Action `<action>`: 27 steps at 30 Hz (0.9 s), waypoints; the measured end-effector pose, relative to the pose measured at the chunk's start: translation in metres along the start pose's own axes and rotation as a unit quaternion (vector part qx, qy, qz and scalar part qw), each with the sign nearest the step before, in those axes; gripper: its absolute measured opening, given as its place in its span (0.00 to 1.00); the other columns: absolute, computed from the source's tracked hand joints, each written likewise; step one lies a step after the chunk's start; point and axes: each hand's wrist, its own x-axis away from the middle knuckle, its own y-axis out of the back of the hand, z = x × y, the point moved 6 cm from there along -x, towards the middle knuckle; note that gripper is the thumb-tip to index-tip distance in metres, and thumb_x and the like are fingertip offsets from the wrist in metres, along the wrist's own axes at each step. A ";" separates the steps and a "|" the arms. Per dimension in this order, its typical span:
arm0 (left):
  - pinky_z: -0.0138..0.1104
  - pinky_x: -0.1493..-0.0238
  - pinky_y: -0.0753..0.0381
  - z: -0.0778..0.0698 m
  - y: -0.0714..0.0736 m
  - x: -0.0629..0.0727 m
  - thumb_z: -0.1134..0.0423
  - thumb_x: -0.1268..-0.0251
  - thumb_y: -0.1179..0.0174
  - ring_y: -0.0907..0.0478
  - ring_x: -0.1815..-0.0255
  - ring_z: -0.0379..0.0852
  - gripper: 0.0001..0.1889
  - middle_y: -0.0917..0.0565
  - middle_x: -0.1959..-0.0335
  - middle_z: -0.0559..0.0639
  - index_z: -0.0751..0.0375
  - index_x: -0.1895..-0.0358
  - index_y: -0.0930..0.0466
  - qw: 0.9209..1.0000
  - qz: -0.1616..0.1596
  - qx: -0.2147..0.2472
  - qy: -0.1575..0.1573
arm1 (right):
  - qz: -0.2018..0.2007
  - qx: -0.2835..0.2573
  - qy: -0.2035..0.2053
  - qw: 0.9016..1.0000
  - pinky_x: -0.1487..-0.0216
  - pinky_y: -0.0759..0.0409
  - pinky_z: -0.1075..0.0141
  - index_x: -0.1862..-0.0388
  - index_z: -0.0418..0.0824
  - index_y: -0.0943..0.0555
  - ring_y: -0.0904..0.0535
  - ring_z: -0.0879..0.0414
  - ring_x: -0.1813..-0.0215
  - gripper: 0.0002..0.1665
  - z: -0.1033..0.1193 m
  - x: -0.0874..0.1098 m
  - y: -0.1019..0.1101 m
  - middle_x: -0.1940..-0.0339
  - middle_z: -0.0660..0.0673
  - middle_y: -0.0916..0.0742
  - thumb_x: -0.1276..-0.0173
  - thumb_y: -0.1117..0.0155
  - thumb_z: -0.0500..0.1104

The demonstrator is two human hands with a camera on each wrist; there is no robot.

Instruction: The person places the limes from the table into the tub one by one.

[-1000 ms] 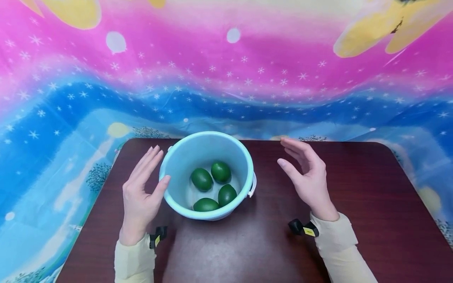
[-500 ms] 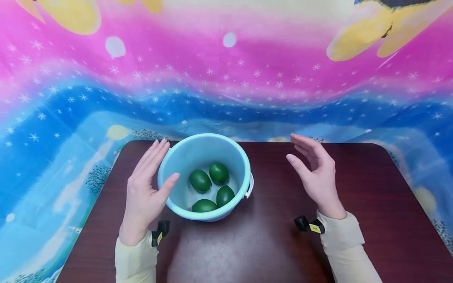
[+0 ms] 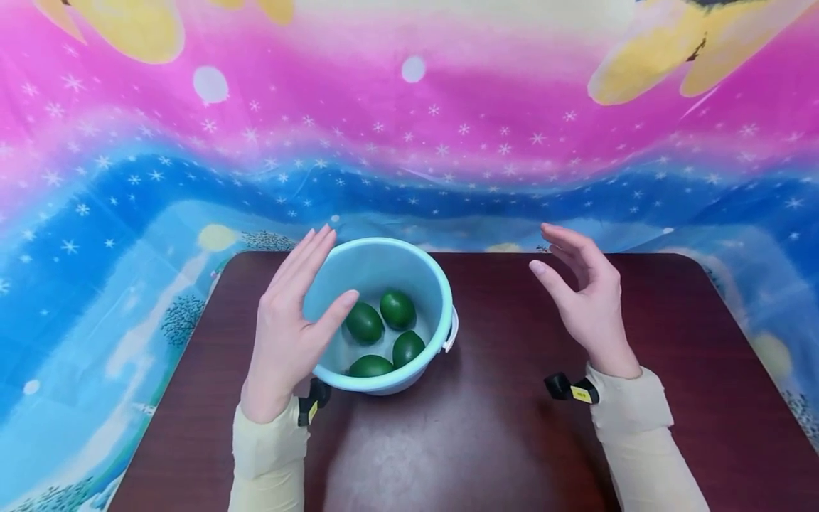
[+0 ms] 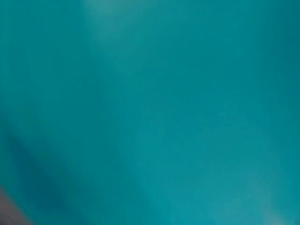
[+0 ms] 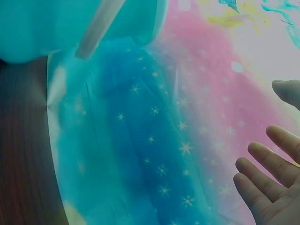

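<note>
A light blue bucket (image 3: 377, 267) stands upright on the table with several dark green, lime-like fruits (image 3: 398, 309) on its bottom. My left hand (image 3: 297, 327), fingers straight and thumb apart, overlaps the bucket's left rim in the head view and holds nothing. Blurred teal bucket wall (image 4: 164, 112) fills nearly all of the left wrist view. Well to the right of the bucket, my right hand (image 3: 585, 306) is raised with fingers spread loosely around nothing. In the right wrist view its fingers (image 5: 267, 161) show at the right, apart from the bucket (image 5: 28, 28).
The bucket's white handle (image 3: 451, 334) hangs down on its right side. Under everything is a dark reddish-brown table (image 3: 499, 441). A pink and blue snowflake-patterned cloth (image 3: 384, 171) rises behind and beside it. Small black cameras sit at both sleeve cuffs (image 3: 630, 398).
My left hand has moved right and up, from beside the bucket to overlapping its left rim. My right hand has drifted right and slightly up. The fruits lie as before.
</note>
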 end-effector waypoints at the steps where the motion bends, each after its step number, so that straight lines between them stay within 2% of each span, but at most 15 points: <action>1: 0.48 0.26 0.39 -0.001 -0.002 -0.002 0.39 0.27 0.43 0.37 0.24 0.51 0.35 0.27 0.28 0.48 0.57 0.26 0.29 1.000 0.004 -0.001 -0.002 | -0.003 0.003 -0.002 1.000 0.32 0.29 0.58 0.34 0.29 0.24 0.22 0.51 0.36 0.28 0.000 -0.002 0.002 0.36 0.34 0.19 0.33 0.34 0.24; 6: 0.47 0.26 0.39 -0.007 -0.008 -0.007 0.40 0.27 0.43 0.37 0.24 0.50 0.35 0.28 0.27 0.48 0.57 0.25 0.30 1.000 0.015 0.000 -0.012 | -0.010 0.018 -0.005 1.000 0.31 0.30 0.58 0.33 0.32 0.23 0.23 0.49 0.34 0.28 0.004 -0.008 0.011 0.35 0.38 0.19 0.32 0.34 0.26; 14: 0.49 0.26 0.40 -0.027 -0.016 -0.009 0.39 0.28 0.42 0.37 0.24 0.50 0.37 0.29 0.27 0.49 0.61 0.26 0.29 0.999 0.024 0.002 -0.022 | -0.024 0.027 0.010 0.999 0.31 0.30 0.59 0.33 0.32 0.22 0.23 0.52 0.34 0.28 0.012 -0.011 0.022 0.35 0.38 0.19 0.33 0.33 0.27; 21: 0.50 0.27 0.39 -0.054 -0.023 -0.011 0.39 0.28 0.41 0.36 0.24 0.52 0.37 0.28 0.27 0.54 0.64 0.27 0.28 0.998 0.033 0.041 -0.043 | -0.027 0.026 0.014 0.999 0.31 0.30 0.59 0.34 0.32 0.22 0.23 0.52 0.34 0.28 0.017 -0.011 0.026 0.36 0.38 0.19 0.33 0.33 0.27; 27: 0.49 0.26 0.39 -0.080 -0.036 -0.015 0.39 0.28 0.42 0.37 0.24 0.53 0.38 0.29 0.27 0.53 0.65 0.27 0.29 0.994 0.034 0.082 -0.058 | -0.027 0.032 0.017 0.999 0.31 0.30 0.59 0.34 0.32 0.22 0.23 0.53 0.34 0.28 0.019 -0.009 0.030 0.35 0.37 0.19 0.33 0.33 0.27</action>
